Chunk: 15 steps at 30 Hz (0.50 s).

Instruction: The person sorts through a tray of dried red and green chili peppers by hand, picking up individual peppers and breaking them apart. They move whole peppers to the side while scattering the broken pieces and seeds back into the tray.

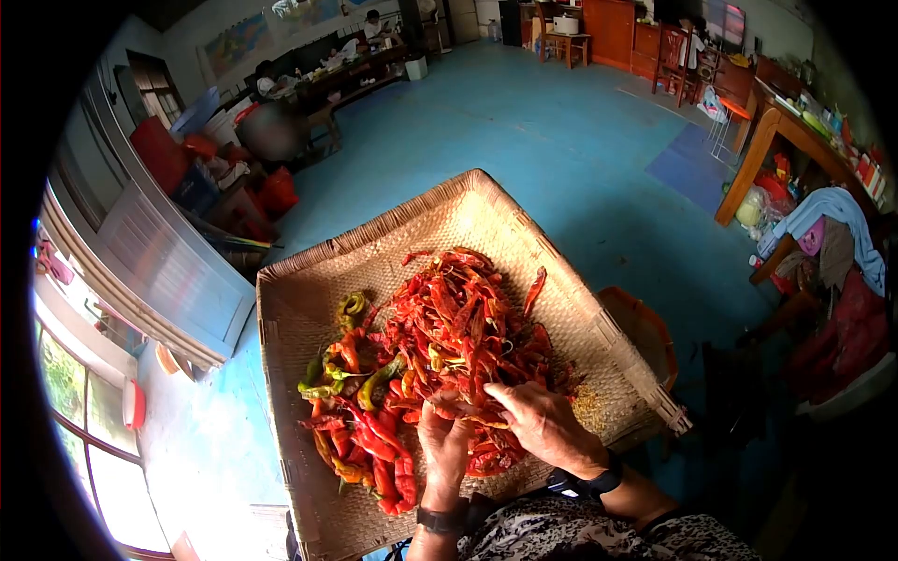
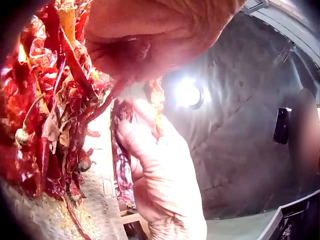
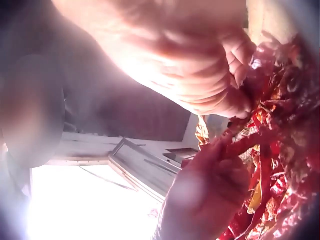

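Observation:
A heap of dried red chili peppers [image 1: 458, 309] fills the middle of a woven basket tray [image 1: 608, 346]. My left hand [image 1: 445, 447] pinches a wrinkled dried chili pepper [image 1: 468, 412] low over the heap. On its other side my right hand [image 1: 552, 428] grips with thumb and fingers. A dark, shrivelled chili [image 2: 122, 160] shows against the right hand's fingers in the left wrist view. In the right wrist view both hands are close together beside the heap, their fingertips partly hidden.
Fresher, glossy red peppers [image 1: 379, 444] and a few green ones [image 1: 382, 381] lie left in the tray. Loose yellow seeds [image 1: 594, 409] are scattered at its right. Beyond are a blue floor [image 1: 449, 122], a cluttered wooden table [image 1: 762, 150] and a white door panel [image 1: 173, 252].

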Each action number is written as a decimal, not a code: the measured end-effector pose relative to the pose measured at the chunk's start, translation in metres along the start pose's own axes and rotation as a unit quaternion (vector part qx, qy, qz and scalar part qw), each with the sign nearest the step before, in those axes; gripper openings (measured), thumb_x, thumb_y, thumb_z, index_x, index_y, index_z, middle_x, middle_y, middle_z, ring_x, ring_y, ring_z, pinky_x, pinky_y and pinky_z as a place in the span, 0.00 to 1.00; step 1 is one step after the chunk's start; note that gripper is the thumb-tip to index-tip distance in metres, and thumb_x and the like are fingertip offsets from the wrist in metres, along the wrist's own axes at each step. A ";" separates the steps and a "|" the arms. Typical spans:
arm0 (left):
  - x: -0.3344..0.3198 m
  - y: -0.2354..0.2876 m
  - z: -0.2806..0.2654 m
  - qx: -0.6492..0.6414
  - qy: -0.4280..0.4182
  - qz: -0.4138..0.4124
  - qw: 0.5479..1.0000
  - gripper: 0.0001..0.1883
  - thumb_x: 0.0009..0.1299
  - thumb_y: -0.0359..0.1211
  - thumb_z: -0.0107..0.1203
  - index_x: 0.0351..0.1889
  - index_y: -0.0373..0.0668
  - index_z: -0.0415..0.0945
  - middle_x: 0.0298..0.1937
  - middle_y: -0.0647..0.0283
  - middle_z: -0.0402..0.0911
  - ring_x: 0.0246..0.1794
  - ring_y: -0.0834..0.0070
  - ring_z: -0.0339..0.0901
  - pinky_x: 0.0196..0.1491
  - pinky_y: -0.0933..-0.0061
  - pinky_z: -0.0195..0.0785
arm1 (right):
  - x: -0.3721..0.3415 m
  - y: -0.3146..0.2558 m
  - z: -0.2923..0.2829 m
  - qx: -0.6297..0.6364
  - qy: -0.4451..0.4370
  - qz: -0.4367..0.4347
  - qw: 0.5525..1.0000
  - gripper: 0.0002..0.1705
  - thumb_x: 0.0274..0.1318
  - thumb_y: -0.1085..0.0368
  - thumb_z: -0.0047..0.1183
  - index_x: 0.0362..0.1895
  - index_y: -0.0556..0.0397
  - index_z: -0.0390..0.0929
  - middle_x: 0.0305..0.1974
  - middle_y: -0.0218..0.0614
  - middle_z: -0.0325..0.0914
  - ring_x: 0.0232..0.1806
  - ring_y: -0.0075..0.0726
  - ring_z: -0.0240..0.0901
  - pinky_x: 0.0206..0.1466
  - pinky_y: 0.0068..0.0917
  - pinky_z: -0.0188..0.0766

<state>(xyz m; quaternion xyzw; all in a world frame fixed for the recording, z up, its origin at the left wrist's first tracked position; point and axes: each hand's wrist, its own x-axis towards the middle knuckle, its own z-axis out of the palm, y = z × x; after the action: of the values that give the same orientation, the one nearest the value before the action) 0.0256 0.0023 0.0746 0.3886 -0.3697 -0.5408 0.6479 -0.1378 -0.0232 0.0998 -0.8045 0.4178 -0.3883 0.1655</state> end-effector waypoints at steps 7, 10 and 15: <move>0.001 0.001 -0.002 0.063 0.047 -0.015 0.997 0.11 0.71 0.26 0.57 0.49 0.44 0.73 0.38 0.74 0.74 0.31 0.89 0.66 0.33 0.86 0.60 | -0.017 0.035 -0.030 0.149 0.063 0.134 0.978 0.06 0.60 0.71 0.57 0.42 0.55 0.79 0.27 0.36 0.80 0.24 0.26 0.75 0.25 0.23 0.73; 0.003 -0.002 -0.003 0.049 0.043 -0.027 0.998 0.10 0.72 0.27 0.57 0.49 0.44 0.72 0.36 0.75 0.73 0.30 0.89 0.65 0.32 0.86 0.59 | -0.021 0.052 -0.060 0.413 0.121 0.228 0.873 0.09 0.65 0.66 0.54 0.47 0.55 0.78 0.31 0.30 0.81 0.25 0.18 0.72 0.25 0.17 0.70; 0.007 -0.005 -0.001 0.062 0.036 -0.024 0.997 0.11 0.73 0.28 0.57 0.51 0.43 0.72 0.36 0.74 0.72 0.30 0.89 0.64 0.33 0.86 0.59 | -0.036 0.130 -0.085 0.749 0.325 0.185 0.547 0.14 0.66 0.64 0.54 0.52 0.57 0.76 0.40 0.38 0.81 0.31 0.26 0.74 0.33 0.18 0.72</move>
<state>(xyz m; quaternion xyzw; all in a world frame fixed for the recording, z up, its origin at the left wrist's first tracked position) 0.0255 -0.0047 0.0699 0.4557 -0.3695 -0.5184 0.6221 -0.2862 -0.0671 0.0600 -0.1127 0.1398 -0.7559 0.6295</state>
